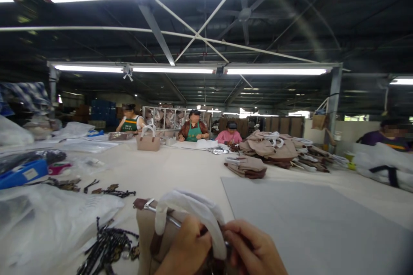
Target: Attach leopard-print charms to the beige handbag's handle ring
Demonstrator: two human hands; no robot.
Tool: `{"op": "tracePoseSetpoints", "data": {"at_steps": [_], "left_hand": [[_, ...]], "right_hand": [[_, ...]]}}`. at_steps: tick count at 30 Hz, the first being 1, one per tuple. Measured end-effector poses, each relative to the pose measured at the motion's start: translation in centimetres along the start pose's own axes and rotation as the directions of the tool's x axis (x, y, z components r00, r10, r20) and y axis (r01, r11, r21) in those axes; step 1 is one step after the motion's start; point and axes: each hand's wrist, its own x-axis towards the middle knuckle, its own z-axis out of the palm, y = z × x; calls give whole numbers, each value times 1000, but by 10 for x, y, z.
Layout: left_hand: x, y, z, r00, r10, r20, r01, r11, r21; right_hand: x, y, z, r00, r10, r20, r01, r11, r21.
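Note:
A taupe handbag (144,227) with brown trim and white-wrapped handles (193,206) stands at the bottom centre, close to me. My left hand (190,245) is closed at the bag's top, beside the wrapped handle; what its fingers pinch is hidden. On the right side of the handle, my right hand (251,245) has its thumb and forefinger pressed together at the bag's edge, on something too small to make out. A pile of black straps (108,245) lies left of the bag.
Clear plastic bags (48,223) and a blue box (26,174) lie at left. A grey sheet (306,223) covers the table's right part. Beyond are one bag (245,166), a bag heap (274,148), an upright bag (148,142) and several seated people.

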Motion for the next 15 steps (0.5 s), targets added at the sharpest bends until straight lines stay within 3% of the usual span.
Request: {"op": "tracePoseSetpoints", "data": {"at_steps": [15], "left_hand": [[2, 6, 1, 994, 76, 78, -77, 997, 16]], "right_hand": [[-2, -14, 2, 999, -18, -42, 16, 999, -37]]}}
